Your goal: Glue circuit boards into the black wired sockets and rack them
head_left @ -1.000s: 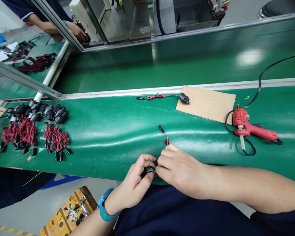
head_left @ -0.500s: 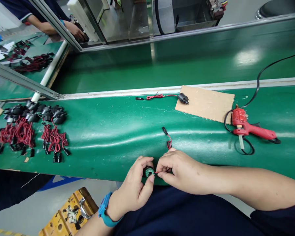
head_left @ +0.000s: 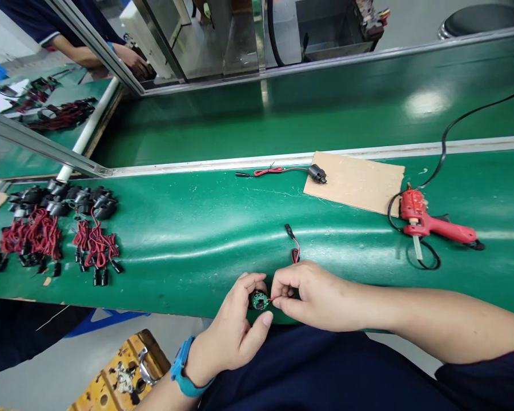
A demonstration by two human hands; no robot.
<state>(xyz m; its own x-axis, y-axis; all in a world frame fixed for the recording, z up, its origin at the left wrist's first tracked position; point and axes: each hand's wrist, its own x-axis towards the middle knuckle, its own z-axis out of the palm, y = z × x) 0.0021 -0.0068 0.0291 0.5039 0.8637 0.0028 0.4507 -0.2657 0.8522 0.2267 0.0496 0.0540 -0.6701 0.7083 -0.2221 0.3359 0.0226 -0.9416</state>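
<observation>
My left hand [head_left: 239, 325] is curled around a small round black part with a green circuit board [head_left: 260, 300] facing up at its end. Thumb and index finger of my right hand [head_left: 297, 290] pinch the red wire [head_left: 272, 299] where it meets the board. From behind my right fingers the red and black cable [head_left: 295, 254] runs out over the green mat, ending in a black connector [head_left: 289, 230]. Both hands are at the bench's near edge, and the rest of the black part is hidden by my left fingers.
A red glue gun [head_left: 437, 225] with its black cord lies right of a cardboard sheet [head_left: 360, 181], which bears a black housing [head_left: 317, 173] with a red cable. Bundled wired units [head_left: 34, 228] lie at left. Beyond the metal frame is a co-worker's arm [head_left: 81, 56].
My left thumb has lifted slightly off the edge of the circuit board. My right hand stays pinched on the wire, and the view has shifted a little.
</observation>
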